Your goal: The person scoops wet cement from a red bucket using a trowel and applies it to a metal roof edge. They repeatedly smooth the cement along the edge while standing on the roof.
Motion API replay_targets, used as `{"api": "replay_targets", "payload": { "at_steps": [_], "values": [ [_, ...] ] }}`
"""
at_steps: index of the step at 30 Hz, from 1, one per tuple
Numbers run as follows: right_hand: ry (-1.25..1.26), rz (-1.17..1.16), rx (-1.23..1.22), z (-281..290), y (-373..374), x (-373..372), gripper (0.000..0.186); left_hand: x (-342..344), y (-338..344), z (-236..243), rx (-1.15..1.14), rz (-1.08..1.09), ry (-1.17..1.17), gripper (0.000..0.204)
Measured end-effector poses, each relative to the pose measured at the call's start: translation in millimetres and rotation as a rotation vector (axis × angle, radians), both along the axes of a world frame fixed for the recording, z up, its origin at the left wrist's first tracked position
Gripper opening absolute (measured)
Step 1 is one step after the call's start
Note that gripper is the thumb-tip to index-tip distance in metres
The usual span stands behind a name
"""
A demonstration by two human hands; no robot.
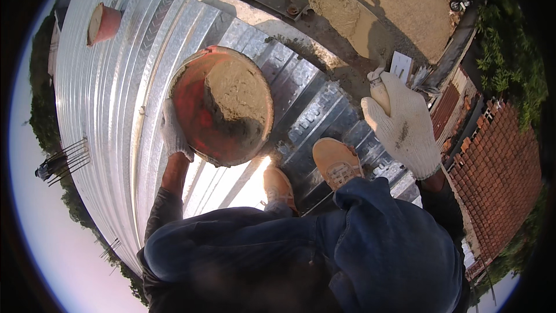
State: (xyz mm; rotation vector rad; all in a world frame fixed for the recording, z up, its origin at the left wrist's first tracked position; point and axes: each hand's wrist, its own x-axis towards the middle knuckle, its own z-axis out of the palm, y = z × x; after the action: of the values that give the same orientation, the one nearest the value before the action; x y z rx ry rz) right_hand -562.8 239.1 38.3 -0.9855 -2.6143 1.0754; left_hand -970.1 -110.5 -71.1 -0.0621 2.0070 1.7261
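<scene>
My left hand [174,130], in a knitted work glove, grips the left side of a red bucket [188,117]. The bucket tilts toward me, its rim crusted with mortar. Grey wet mortar [237,90] clings to its far side and bottom. Out to the right, my gloved right hand [402,119] is closed round the pale, mortar-smeared handle of a trowel [379,93]. Its metal neck bends at the far end, and I cannot clearly make out the blade. Grey stains mark the back of this glove.
Ribbed metal decking [127,69] spreads under my shoes [337,163]. A second red bucket [105,24] lies tilted at the far left. Beyond the decking edge are wet mortar [341,14] and a white plate [401,65]. Brickwork [498,168] rises at right; rebar [72,159] sticks out at left.
</scene>
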Motion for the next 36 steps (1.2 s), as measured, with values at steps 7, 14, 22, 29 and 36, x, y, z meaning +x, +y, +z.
{"api": "replay_targets", "payload": {
  "at_steps": [7,14,22,29,36],
  "values": [
    [0.022,0.048,0.334,-96,-49,-48,0.024,-22,-23,-17,0.036,0.099,-0.088,0.051],
    [0.104,0.065,0.338,-86,-44,-43,0.027,-22,-30,-12,-0.027,-0.041,0.092,0.051],
    [-0.231,0.238,0.171,-108,-41,-52,0.034,-5,-5,-2,-0.061,0.005,0.032,0.052],
    [0.103,0.299,0.312,-80,7,-37,0.026,-4,-8,-4,-0.03,0.007,0.05,0.049],
    [-0.305,0.273,0.365,-111,-20,-76,0.034,-4,4,-6,-0.071,0.016,0.065,0.049]
  ]
}}
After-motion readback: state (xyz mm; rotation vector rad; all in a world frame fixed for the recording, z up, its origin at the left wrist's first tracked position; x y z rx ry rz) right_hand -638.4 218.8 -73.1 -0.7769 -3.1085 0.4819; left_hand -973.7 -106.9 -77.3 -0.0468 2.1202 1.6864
